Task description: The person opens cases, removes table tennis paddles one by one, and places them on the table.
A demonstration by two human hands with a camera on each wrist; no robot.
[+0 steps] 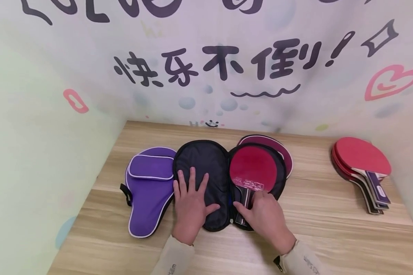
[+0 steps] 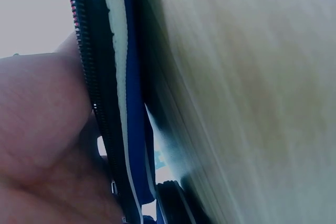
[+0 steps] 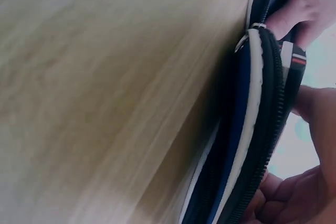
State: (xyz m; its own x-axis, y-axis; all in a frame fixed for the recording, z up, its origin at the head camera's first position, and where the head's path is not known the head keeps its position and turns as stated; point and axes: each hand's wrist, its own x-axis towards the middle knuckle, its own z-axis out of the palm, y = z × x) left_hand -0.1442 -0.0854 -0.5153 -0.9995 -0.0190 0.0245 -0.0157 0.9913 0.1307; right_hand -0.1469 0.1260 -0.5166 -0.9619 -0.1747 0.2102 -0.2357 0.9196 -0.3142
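In the head view a black-lined bat case (image 1: 201, 158) lies unfolded on the table. My left hand (image 1: 191, 206) rests on its left half with the fingers spread. A red table tennis bat (image 1: 252, 166) lies face up in the right half. Across the bat's dark handle (image 1: 241, 219) goes the thumb of my right hand (image 1: 266, 214), with the fingers bent at the handle's right side. The right wrist view shows the case's zipped edge (image 3: 275, 108) beside that hand; the fingertips' hold is partly hidden. Blue outer cloth (image 2: 135, 129) shows in the left wrist view.
A purple bat case (image 1: 148, 202) with a front pocket lies to the left, touching the unfolded case. Behind the right half, a maroon case (image 1: 287, 156) is partly covered. Several stacked red bats (image 1: 363, 156) lie at the right of the wooden table (image 1: 313, 229). A printed wall (image 1: 192, 110) borders the back.
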